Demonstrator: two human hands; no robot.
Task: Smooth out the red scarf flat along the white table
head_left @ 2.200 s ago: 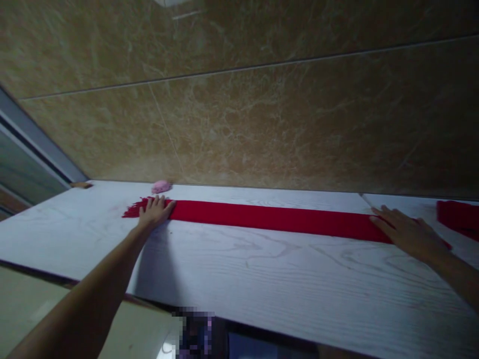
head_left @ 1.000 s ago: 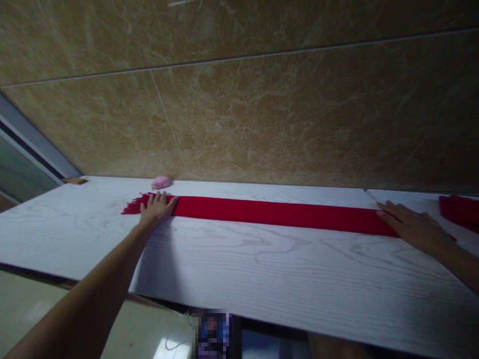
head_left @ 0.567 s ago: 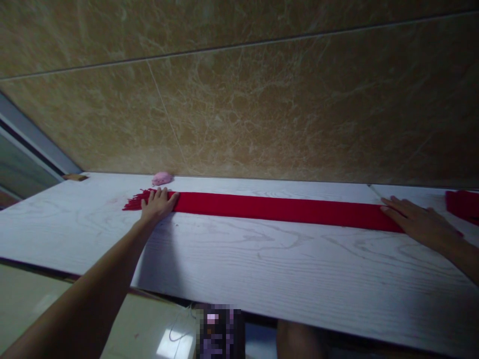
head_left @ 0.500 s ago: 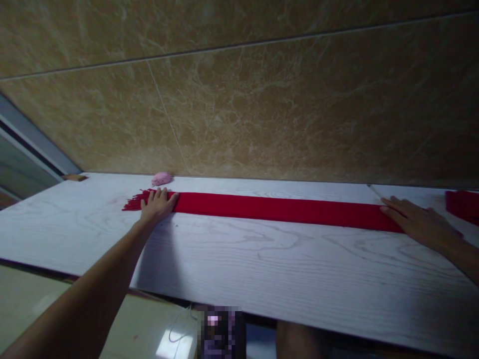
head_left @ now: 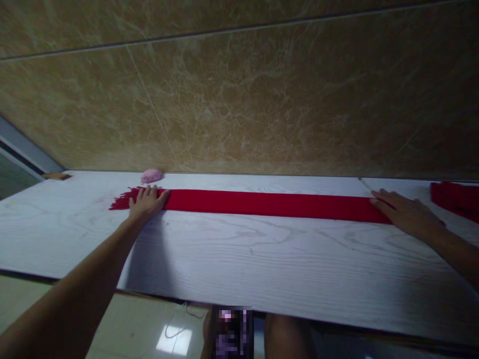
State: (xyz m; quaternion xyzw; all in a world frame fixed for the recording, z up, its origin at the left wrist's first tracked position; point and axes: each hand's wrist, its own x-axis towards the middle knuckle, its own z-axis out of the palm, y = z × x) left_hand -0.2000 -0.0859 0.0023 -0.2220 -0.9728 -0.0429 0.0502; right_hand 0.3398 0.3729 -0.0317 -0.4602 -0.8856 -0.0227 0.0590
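A long narrow red scarf [head_left: 269, 205] lies stretched flat along the back of a white wood-grain table [head_left: 239, 264], its fringe at the left end. My left hand [head_left: 145, 202] rests flat on the scarf just beside the fringe, fingers spread. At the scarf's right end my right hand [head_left: 406, 215] lies flat on it, fingers extended. Neither hand grips anything.
A small pink object [head_left: 151, 175] sits by the wall behind my left hand. More red fabric [head_left: 454, 199] lies at the far right. A brown marble-tiled wall [head_left: 239, 99] rises behind the table. A small wooden piece [head_left: 56, 176] sits at the far left.
Both hands stay pressed on the scarf's ends. The view has shifted slightly, so everything sits a little further left and higher in the frame.
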